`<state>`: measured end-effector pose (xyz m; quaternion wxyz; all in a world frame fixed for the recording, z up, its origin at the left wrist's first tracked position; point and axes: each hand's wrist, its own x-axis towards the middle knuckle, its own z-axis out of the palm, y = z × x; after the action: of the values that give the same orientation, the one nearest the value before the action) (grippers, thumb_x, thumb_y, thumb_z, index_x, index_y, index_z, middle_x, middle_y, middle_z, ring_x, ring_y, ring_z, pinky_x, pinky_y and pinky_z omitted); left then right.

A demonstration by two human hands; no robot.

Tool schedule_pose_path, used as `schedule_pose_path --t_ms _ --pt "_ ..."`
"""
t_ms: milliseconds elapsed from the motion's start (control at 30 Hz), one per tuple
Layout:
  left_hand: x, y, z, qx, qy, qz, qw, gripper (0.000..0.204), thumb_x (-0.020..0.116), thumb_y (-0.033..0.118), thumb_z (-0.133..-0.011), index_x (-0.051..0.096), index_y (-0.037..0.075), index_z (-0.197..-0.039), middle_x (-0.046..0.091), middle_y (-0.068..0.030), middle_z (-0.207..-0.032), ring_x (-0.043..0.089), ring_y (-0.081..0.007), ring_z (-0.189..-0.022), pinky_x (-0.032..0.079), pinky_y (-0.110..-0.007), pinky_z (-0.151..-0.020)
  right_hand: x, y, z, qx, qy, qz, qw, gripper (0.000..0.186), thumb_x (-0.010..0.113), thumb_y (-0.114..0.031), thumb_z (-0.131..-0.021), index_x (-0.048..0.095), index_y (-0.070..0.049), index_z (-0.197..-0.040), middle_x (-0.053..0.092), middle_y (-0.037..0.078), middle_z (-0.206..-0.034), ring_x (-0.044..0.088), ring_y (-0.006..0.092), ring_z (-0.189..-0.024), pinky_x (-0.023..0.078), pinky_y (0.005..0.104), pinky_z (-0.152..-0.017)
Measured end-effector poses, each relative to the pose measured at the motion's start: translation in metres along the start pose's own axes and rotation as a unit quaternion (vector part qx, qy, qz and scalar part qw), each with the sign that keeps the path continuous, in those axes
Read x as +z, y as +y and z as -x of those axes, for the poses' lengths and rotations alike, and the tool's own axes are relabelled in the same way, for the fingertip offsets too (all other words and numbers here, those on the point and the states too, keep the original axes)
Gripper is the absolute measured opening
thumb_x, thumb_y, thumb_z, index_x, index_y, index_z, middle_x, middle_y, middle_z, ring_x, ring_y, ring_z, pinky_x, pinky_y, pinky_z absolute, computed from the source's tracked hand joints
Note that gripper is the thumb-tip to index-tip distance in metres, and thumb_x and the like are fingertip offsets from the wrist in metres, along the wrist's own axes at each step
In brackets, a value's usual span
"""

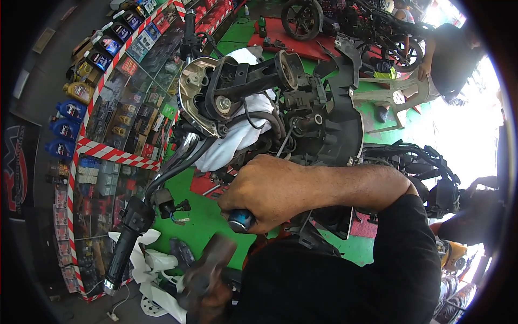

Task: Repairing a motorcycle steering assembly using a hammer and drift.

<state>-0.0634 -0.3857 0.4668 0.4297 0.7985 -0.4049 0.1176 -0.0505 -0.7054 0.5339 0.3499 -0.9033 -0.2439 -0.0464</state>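
Observation:
My right hand (267, 191) is closed on a blue-and-black tool handle (241, 220), its far end hidden. It is just below the opened front of a motorcycle (253, 86), where exposed metal parts, cables and a white cloth (232, 146) sit. My left hand (213, 297), low in the picture, grips a blurred brown tool with a thick head (216, 251), like a hammer. The left handlebar (124, 248) with its black grip runs down beside the hands, near a dangling switch part (167, 202).
A glass display case (121, 121) edged in striped tape lines the left, with bottles (70, 129). White panels (162, 259) lie lower left on the green floor. Other motorcycles (297, 21) stand behind. A plastic chair (394, 100) and a person (453, 59) are at right, another person (469, 210) below them.

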Motion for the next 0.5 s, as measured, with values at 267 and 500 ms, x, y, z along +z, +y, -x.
schedule_pose_path --t_ms 267,500 --pt "-0.003 0.015 -0.006 0.052 -0.045 -0.088 0.994 0.039 0.047 0.033 -0.105 0.059 -0.004 -0.106 0.066 -0.0186 -0.093 0.063 -0.0274 -0.084 0.052 -0.038 -0.073 0.001 0.001 0.001 -0.003 -0.001 0.003 1.000 0.017 0.074 -0.022 -0.077 0.069 -0.009 -0.086 0.067 0.008 -0.071 0.070 0.0312 -0.069 0.054 0.0454 -0.059" --pt "0.014 -0.003 0.017 -0.021 -0.049 -0.062 0.997 0.034 0.051 0.024 -0.102 0.058 -0.009 -0.103 0.063 -0.0180 -0.094 0.061 -0.0260 -0.080 0.050 -0.037 -0.070 -0.001 0.000 0.002 -0.003 -0.005 -0.006 1.000 0.017 0.075 -0.022 -0.075 0.067 -0.009 -0.084 0.067 0.008 -0.072 0.070 0.0317 -0.071 0.053 0.0460 -0.059"
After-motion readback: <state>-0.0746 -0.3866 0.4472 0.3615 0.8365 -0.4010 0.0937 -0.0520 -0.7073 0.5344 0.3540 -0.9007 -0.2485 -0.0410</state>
